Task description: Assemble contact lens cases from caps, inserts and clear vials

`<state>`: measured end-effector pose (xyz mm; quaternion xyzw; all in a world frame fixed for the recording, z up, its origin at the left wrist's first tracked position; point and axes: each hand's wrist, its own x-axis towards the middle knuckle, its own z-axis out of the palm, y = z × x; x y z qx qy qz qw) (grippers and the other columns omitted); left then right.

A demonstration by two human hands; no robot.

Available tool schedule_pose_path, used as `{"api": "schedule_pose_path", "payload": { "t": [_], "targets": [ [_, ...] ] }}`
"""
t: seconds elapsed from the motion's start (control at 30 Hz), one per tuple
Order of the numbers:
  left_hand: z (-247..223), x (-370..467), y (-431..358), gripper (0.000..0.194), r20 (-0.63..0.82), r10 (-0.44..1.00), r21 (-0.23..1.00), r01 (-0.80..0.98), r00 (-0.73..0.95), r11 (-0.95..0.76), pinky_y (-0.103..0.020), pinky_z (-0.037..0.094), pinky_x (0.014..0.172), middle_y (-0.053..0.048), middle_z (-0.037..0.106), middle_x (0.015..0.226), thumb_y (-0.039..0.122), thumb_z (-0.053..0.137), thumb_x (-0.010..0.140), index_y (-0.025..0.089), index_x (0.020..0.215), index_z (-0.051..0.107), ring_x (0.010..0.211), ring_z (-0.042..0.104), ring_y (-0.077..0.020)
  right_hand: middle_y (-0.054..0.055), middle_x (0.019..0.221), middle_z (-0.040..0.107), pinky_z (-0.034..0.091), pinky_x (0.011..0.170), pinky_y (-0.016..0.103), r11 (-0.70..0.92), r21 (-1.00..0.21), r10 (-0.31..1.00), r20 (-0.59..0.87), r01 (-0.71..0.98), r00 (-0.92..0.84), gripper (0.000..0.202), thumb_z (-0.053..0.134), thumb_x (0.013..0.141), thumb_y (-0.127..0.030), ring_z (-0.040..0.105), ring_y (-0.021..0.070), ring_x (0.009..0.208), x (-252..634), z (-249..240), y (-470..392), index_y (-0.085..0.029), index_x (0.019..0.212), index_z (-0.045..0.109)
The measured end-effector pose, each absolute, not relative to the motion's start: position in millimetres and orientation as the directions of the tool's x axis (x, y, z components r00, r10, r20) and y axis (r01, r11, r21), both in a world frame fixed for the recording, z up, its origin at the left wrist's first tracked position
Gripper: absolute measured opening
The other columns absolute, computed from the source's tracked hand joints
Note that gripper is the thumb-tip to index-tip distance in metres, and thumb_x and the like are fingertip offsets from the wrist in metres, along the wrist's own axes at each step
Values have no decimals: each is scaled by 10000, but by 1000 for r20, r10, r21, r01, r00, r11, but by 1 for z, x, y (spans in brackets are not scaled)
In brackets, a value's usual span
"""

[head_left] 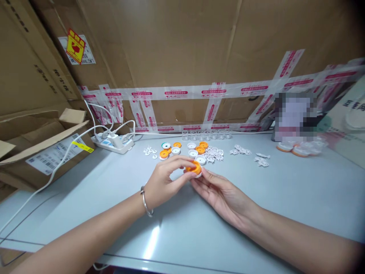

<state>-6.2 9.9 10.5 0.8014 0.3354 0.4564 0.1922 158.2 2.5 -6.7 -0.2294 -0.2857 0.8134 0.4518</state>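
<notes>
- Watching from my station, I have the big taped cardboard (171, 45) standing across the whole back of the view.
- Below it I see the pale table (256, 198), its surface catching a streak of light near the front edge.
- An open carton (45, 152) sits at the far left, a white cable passing in front of it.
- I have the left hand (162, 179) closed on an orange disc (197, 168), fingertips over its top and thumb at its near side.
- I have the right hand (221, 194) gripping the same piece from below and the right, above the middle of the table; a white rim (199, 175) shows under the orange.
- A power strip (122, 146) with plugs in it lies beside the carton.
- Clear containers with orange bases (303, 147) stand at the right.
- Clear cups (207, 135) line the back edge.
- Loose orange and white discs (176, 151) lie just beyond my hands.
- White cut-out pieces (214, 153) lie right of those.
- Small white pegs (148, 151) lie to the left.
</notes>
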Motion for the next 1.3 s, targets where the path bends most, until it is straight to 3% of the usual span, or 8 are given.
{"api": "schedule_pose_path", "payload": {
  "t": [0.17,0.3,0.53,0.67,0.87,0.97,1.13,1.3],
  "targets": [
    [9,-5,14,122,463,847,834,196,260,-516,-356,492,871,-82,665,988,222,618,774,164,872,661,975,602,-194,35,950,700,454,949,239,-436,-680,878,-177,-589,-445,173,536,849,-214,630,112,951,161,-8,6,-179,923,689],
    [8,-5,18,137,341,921,933,50,189,-356,-338,513,843,-74,673,971,239,631,760,147,857,658,913,628,-179,45,1007,688,444,960,233,-440,-692,877,-195,-572,-439,170,562,833,-239,611,127,1005,161,-8,7,-173,923,690],
    [4,-9,23,190,219,964,971,-127,151,-201,-321,495,853,-51,675,951,268,656,744,167,904,645,901,626,-158,53,971,700,440,971,267,-430,-716,886,-217,-550,-410,161,566,827,-239,614,156,1009,161,-5,7,-159,876,697],
    [5,-12,25,209,145,974,961,-260,175,-97,-295,500,840,-70,642,1058,231,613,776,172,976,614,960,611,-162,62,963,705,448,968,291,-423,-720,894,-231,-550,-384,154,569,824,-234,623,172,999,162,-5,8,-158,849,700],
    [7,-16,25,252,85,954,959,-283,287,0,-306,475,912,-83,609,1126,179,528,826,181,1073,579,1063,568,-185,78,1019,688,442,973,289,-373,-776,902,-176,-508,-394,169,563,830,-267,613,175,1020,163,-8,8,-174,882,694],
    [5,-17,26,302,135,926,966,-255,353,-44,-320,472,922,-81,597,1126,182,518,832,202,1131,552,1065,563,-191,75,1035,680,442,971,269,-408,-742,893,-202,-532,-403,168,575,824,-248,609,168,1023,163,-8,8,-164,907,693],
    [1,-18,29,334,295,859,955,-90,419,-284,-326,468,922,-72,540,1198,211,528,839,247,1171,525,1072,542,-186,64,1027,683,444,962,243,-424,-719,890,-216,-551,-402,162,593,811,-240,613,151,1004,163,-6,7,-158,902,700],
    [-1,-18,30,309,379,788,900,3,485,-435,-362,424,972,-96,524,1194,187,505,848,216,1155,526,1127,503,-202,52,982,696,456,938,221,-419,-720,892,-215,-553,-397,153,589,812,-226,625,126,955,164,-7,7,-162,888,706]
  ]
}}
